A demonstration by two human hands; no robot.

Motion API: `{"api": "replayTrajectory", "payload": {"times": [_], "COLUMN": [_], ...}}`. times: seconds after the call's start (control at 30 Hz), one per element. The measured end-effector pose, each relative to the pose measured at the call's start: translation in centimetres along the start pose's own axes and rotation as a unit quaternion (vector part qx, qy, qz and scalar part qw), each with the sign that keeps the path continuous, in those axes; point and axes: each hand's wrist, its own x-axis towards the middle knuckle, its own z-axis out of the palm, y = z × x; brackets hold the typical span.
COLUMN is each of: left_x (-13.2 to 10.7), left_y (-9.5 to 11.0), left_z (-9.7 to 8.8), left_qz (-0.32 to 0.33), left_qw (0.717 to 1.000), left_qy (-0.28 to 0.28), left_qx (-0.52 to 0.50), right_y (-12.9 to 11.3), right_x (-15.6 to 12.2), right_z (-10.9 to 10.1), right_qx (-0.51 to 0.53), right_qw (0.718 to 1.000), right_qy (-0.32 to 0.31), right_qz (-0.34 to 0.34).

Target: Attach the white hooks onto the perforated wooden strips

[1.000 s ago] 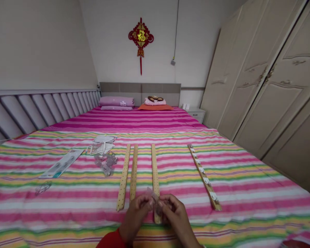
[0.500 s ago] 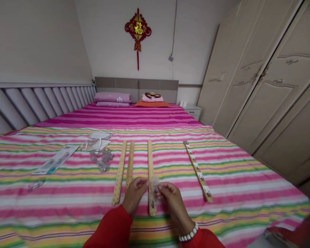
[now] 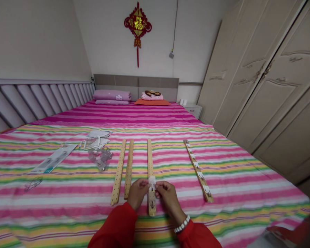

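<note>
A clear adhesive hook [image 3: 152,180] is pinched at its left edge by my left hand [image 3: 137,193] and at its right edge by my right hand [image 3: 168,197]. It is over a wooden strip with holes [image 3: 150,156] lying lengthwise on the bed; whether it touches the wood I cannot tell. Another clear hook [image 3: 152,204] sits on the strip's near end. Two more perforated wooden strips, one longer [image 3: 118,174] and one beside it [image 3: 129,165], lie left of my hands. To the right lies a wooden strip bearing several white hooks [image 3: 198,170].
On the left of the striped bedspread [image 3: 74,206] are a bag of hooks [image 3: 100,158], crumpled packaging [image 3: 96,137], a long flat package [image 3: 54,159] and a small clear piece [image 3: 33,184]. Folded bedding [image 3: 112,96] lies by the headboard; a wardrobe [image 3: 268,96] stands right.
The clear hook has moved left, from beside the strip's right edge to over its middle. My right hand came left with it, and my left hand now grips it too.
</note>
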Motion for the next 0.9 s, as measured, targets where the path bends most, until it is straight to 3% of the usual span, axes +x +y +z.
{"api": "replayTrajectory", "payload": {"times": [0.5, 0.9], "left_x": [-0.4, -0.4], "left_y": [0.2, -2.3], "left_z": [0.2, 0.7], "left_qz": [0.04, 0.078], "left_qw": [0.997, 0.993], "left_qy": [0.013, 0.062], "left_qx": [0.071, 0.067], "right_y": [1.0, 1.8], "right_x": [0.3, 0.5], "right_z": [0.3, 0.2], "right_qx": [-0.013, -0.026], "right_qw": [1.0, 0.999], "right_qy": [0.01, 0.014], "right_qz": [-0.002, -0.013]}}
